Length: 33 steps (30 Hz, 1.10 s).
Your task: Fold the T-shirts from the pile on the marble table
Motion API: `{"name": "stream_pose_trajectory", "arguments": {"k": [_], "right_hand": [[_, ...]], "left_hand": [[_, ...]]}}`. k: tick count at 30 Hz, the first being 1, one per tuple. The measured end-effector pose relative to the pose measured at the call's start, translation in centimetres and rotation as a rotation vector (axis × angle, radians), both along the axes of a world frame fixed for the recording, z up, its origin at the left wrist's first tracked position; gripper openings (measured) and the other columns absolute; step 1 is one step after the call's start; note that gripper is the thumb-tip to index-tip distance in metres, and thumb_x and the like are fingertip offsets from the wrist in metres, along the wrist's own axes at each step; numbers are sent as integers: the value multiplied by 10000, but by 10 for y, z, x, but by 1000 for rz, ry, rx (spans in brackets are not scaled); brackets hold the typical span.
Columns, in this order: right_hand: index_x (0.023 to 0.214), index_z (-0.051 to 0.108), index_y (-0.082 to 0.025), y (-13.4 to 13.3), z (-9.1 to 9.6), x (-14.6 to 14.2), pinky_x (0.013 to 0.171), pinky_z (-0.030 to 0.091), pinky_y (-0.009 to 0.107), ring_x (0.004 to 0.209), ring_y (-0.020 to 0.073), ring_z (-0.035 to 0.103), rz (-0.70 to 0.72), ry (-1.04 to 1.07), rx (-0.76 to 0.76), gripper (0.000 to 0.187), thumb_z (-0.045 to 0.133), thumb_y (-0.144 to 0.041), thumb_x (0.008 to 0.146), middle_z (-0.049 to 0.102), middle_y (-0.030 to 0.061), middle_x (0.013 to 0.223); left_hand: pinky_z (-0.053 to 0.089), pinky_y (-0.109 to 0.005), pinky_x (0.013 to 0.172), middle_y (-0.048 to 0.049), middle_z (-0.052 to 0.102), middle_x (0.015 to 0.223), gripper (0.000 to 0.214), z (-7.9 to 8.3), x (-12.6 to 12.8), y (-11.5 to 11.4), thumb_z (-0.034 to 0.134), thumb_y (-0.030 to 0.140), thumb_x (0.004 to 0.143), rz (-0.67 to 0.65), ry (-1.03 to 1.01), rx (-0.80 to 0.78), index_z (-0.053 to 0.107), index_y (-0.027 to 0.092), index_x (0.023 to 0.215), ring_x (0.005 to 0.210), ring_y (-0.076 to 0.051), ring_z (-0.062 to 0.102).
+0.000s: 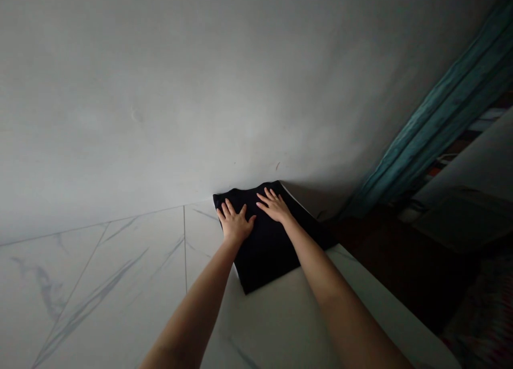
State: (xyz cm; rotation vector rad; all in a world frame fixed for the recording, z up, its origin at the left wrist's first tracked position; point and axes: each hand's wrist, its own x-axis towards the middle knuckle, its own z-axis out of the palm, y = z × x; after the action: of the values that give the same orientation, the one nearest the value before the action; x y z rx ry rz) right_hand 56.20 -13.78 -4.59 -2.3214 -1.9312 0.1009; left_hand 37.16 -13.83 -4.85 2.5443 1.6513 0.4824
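Observation:
A black piece of cloth [269, 246] lies spread over the far right corner of a white, grey-veined surface [132, 289], its back edge wavy and up against the wall. Near the cloth's back left corner my left hand [235, 222] rests flat with its fingers spread. My right hand [274, 204] also lies flat on it, fingers stretched out, by the back right part. A thin pale edge shows along the right side of the cloth. What lies beneath the cloth is hidden.
A pale wall [192, 91] rises right behind the surface. To the right hangs a teal curtain [436, 112]. The surface's right edge drops to a dark floor area [380, 251], with a patterned fabric [484, 310] at the lower right.

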Motion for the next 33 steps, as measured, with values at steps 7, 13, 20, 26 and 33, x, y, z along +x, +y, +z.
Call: {"name": "stream_pose_trajectory", "arguments": {"k": [7,13,20,26,33], "right_hand": [[1571,225,-294,-15,32,-16,1209,89,493,1524,251,49,-50,26,-156,599,168,-543,1029,89,59,1662],[1528,352,-321,-82,21,-48,1181,120,592,1513,300,135,30,-67,15,565,253,-542,1018,190,70,1645],[1561,271,-305,-146,-8,-20,1192,215,473,1488,275,243,-22,-103,138,648,334,-595,986,262,78,1623],[1560,286,-169,-152,9,-8,1203,149,503,1508,303,155,-123,-94,80,699,246,-587,1001,201,140,1631],[1572,196,-348,-160,-1,-23,1202,143,502,1519,249,114,30,-42,43,594,292,-518,1011,134,17,1657]], "left_hand": [[128,-629,1168,-135,230,1632,674,18,-8,1,388,641,915,-52,70,-145,434,290,1489,1487,-443,140],[175,-585,1183,-100,257,1629,606,14,-23,-47,348,561,972,-256,38,19,333,329,1531,1497,-375,177],[249,-609,1149,-68,293,1618,571,2,-45,-80,435,545,962,-408,111,49,334,417,1509,1478,-384,236],[270,-547,1161,-73,209,1645,585,0,-78,-92,433,518,972,-585,148,41,313,376,1527,1486,-355,230],[217,-460,1213,-133,224,1625,703,7,-79,-106,410,517,969,-625,94,-30,284,135,1545,1506,-278,190]]}}
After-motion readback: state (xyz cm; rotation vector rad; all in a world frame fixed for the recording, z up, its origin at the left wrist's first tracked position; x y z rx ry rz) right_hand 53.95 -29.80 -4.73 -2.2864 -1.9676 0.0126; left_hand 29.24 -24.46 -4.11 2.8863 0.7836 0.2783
